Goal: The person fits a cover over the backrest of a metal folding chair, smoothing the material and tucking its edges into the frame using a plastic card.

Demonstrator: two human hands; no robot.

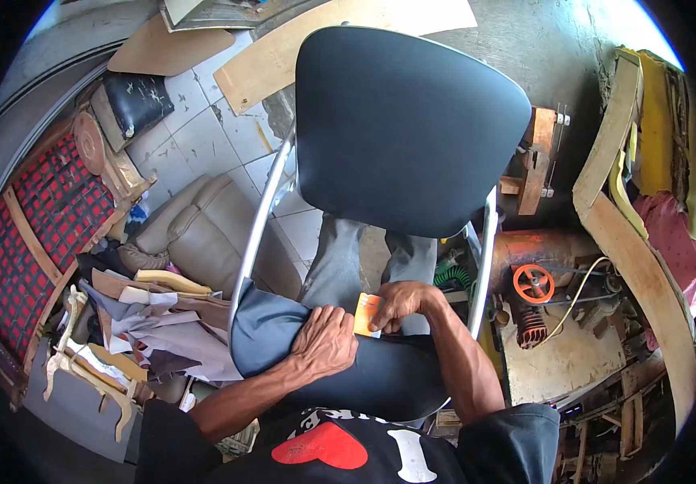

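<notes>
A metal-framed chair stands in front of me, its smooth black pad (412, 129) tilted up at the far end. Closer to my body, black vinyl (392, 375) spans the silver tube frame (264, 214) and looks loose at its left corner. My left hand (325, 343) is closed over the vinyl's upper edge, with its fingertips partly hidden. Beside it, my right hand (400, 306) pinches a small flat orange-yellow piece (365, 315) against that edge. I cannot make out exactly what this piece is.
On the left lie a red-and-black webbed frame (41, 242), a grey-brown cushion (215, 226) and fabric scraps (162, 331). At right stand a compressor with an orange wheel (533, 284) and a long curved wooden frame (638, 258). Plywood (271, 68) lies beyond.
</notes>
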